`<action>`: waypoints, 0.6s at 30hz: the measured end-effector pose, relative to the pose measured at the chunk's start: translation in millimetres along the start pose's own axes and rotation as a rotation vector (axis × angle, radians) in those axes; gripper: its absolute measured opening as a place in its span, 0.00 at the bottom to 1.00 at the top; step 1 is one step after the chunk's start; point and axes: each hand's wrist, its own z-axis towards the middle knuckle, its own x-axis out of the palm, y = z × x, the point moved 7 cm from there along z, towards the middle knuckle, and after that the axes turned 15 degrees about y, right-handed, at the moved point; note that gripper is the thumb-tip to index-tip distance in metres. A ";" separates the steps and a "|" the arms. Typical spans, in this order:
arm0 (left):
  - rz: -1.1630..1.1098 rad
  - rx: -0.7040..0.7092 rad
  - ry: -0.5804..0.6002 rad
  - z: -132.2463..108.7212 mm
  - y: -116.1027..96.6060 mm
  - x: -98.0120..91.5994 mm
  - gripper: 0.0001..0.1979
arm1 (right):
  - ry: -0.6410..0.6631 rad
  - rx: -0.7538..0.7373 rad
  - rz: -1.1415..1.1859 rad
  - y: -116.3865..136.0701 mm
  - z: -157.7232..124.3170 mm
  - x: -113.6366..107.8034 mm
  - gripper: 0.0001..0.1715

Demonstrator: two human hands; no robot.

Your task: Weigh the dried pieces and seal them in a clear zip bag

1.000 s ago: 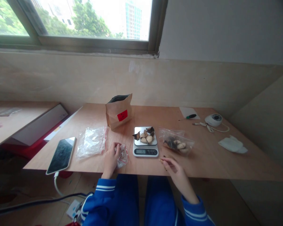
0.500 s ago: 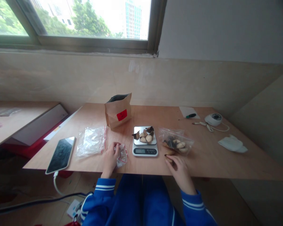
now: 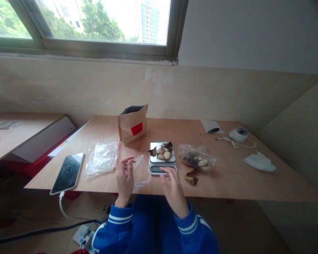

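My left hand (image 3: 124,178) pinches the left edge of a small clear zip bag (image 3: 141,171) and holds it up over the table's front edge. My right hand (image 3: 170,183) sits just right of that bag, in front of the small digital scale (image 3: 163,157), fingers loosely stretched and holding nothing I can see. The scale's plate carries several tan and dark dried pieces (image 3: 162,151). Right of the scale lies a clear bag of similar pieces (image 3: 198,161). Two loose pieces (image 3: 191,177) lie on the table in front of that bag.
A brown paper pouch with a red label (image 3: 133,124) stands behind the scale. A stack of clear zip bags (image 3: 102,158) and a phone on a cable (image 3: 68,172) lie to the left. A screwdriver (image 3: 211,131), a round white device (image 3: 238,134) and a white cloth (image 3: 259,162) are at the right.
My left hand lifted and spread the crumpled small bag. My right hand left the loose pieces on the table and moved left to the bag, in front of the scale.
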 end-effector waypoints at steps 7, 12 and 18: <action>-0.057 0.167 -0.116 -16.6 -40.7 -9.7 0.09 | 0.141 0.208 0.580 -9.4 35.4 54.4 0.25; -0.094 0.076 -0.294 -20.8 -39.2 -36.7 0.08 | 0.466 0.078 0.445 12.8 25.5 21.6 0.28; -0.323 -0.120 -0.288 -6.6 -26.3 -37.7 0.17 | 0.389 -0.050 -0.163 16.1 62.2 -36.3 0.24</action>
